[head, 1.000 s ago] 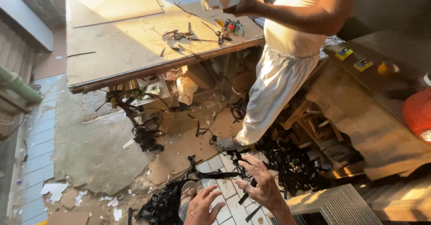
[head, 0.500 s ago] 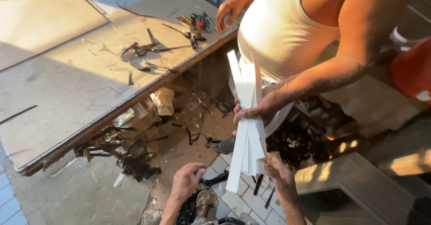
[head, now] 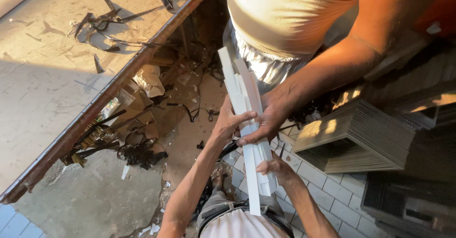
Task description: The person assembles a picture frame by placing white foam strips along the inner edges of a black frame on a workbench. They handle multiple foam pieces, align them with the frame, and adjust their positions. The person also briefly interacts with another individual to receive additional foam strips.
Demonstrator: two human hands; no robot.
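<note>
Strips of white board (head: 247,124), long and flat, stand bundled almost upright between the wearer and a co-worker in a pale sleeveless top, whose hand (head: 270,117) wraps the bundle's middle from the far side. The left hand (head: 229,121) clasps the bundle just beside that hand, thumb laid across the front, while the right hand (head: 274,164) curls its fingers around the lower end. To the left runs a scuffed workbench (head: 52,91) strewn with black offcuts (head: 102,27); crumpled pale wrapping (head: 148,80) lies under its edge, and a stack of grey ribbed sheets (head: 354,136) sits right.
</note>
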